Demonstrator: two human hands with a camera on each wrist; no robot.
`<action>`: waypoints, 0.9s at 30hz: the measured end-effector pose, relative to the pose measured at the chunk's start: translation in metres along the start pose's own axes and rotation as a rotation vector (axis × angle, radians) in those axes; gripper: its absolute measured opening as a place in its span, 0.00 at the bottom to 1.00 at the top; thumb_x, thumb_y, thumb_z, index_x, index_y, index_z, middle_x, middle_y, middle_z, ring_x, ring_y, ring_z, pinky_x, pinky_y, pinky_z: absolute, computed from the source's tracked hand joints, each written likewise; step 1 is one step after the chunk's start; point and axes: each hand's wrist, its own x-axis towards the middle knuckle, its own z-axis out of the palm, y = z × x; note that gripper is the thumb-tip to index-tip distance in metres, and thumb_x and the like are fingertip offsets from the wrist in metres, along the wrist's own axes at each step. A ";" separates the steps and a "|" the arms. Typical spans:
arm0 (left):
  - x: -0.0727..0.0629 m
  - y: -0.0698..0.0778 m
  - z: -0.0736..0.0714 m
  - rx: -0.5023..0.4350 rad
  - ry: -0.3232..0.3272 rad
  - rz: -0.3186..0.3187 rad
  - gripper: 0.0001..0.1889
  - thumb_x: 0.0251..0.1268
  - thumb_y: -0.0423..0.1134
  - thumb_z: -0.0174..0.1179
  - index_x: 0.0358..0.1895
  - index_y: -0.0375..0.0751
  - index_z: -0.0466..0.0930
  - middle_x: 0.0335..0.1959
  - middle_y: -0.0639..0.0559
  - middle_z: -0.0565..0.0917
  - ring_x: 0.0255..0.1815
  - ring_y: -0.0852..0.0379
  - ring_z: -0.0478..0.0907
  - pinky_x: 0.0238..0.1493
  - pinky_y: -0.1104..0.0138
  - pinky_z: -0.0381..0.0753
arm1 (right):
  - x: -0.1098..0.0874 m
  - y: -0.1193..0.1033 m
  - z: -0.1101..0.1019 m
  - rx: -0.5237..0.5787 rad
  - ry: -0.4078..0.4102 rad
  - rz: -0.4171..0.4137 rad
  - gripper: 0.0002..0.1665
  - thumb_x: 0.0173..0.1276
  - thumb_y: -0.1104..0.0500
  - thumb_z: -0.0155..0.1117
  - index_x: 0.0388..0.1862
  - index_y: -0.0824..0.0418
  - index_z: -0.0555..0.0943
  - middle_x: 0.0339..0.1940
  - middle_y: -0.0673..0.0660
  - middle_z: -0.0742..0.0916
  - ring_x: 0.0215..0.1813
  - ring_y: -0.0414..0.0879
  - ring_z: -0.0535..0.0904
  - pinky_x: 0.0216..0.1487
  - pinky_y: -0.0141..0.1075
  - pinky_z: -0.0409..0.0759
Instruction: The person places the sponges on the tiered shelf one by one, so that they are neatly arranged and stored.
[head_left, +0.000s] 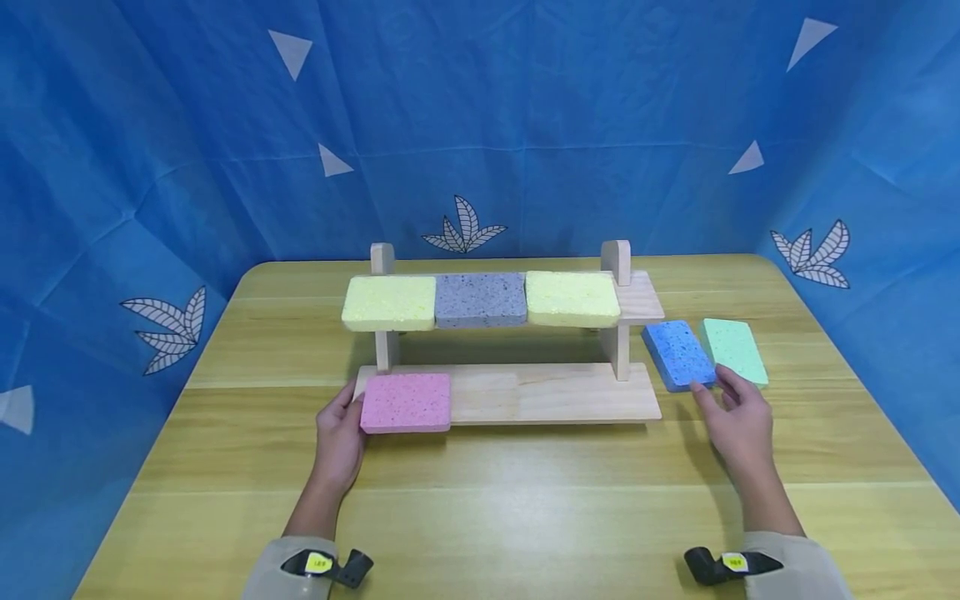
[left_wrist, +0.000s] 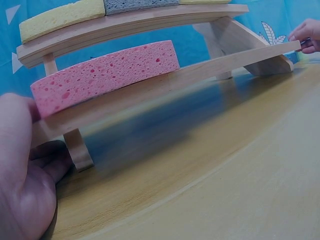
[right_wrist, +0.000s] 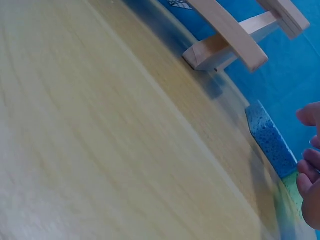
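A two-tier wooden rack (head_left: 555, 404) stands mid-table. My left hand (head_left: 339, 437) grips the left end of its lower shelf, the thumb beside a pink sponge (head_left: 406, 402) lying there and the other fingers underneath, as the left wrist view shows. On the upper shelf sit a yellow sponge (head_left: 389, 302), a grey sponge (head_left: 481, 298) and another yellow sponge (head_left: 572, 297), side by side. To the right of the rack, my right hand (head_left: 741, 421) hovers at the near corner of a blue sponge (head_left: 678, 354), thumb and fingers apart. Whether it touches the sponge is unclear.
A light green sponge (head_left: 735, 350) lies flat on the table (head_left: 525, 508), just right of the blue one. Behind the table hangs a blue cloth (head_left: 555, 100) with white triangles and leaf prints. The rack's side uprights (head_left: 617, 262) rise above the upper shelf.
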 end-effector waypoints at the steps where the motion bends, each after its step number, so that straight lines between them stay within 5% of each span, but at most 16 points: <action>1: 0.000 0.000 0.000 0.000 0.000 -0.001 0.23 0.73 0.29 0.40 0.69 0.27 0.56 0.69 0.37 0.64 0.60 0.65 0.71 0.60 0.71 0.75 | 0.000 0.000 0.000 0.000 0.003 0.000 0.37 0.70 0.52 0.56 0.71 0.67 0.58 0.69 0.69 0.66 0.69 0.62 0.63 0.71 0.49 0.64; 20: -0.001 0.001 0.000 0.023 -0.010 0.007 0.23 0.74 0.30 0.40 0.69 0.27 0.56 0.69 0.39 0.63 0.69 0.51 0.62 0.61 0.71 0.74 | 0.008 0.010 0.010 -0.116 0.020 -0.026 0.41 0.66 0.53 0.61 0.71 0.71 0.57 0.67 0.73 0.63 0.68 0.67 0.62 0.69 0.53 0.65; 27: -0.001 0.000 0.000 0.015 -0.010 0.007 0.23 0.74 0.30 0.40 0.69 0.27 0.57 0.69 0.38 0.64 0.68 0.53 0.64 0.61 0.71 0.74 | 0.009 0.006 0.016 -0.141 0.030 -0.033 0.44 0.63 0.53 0.64 0.70 0.72 0.57 0.67 0.73 0.62 0.66 0.67 0.63 0.68 0.56 0.66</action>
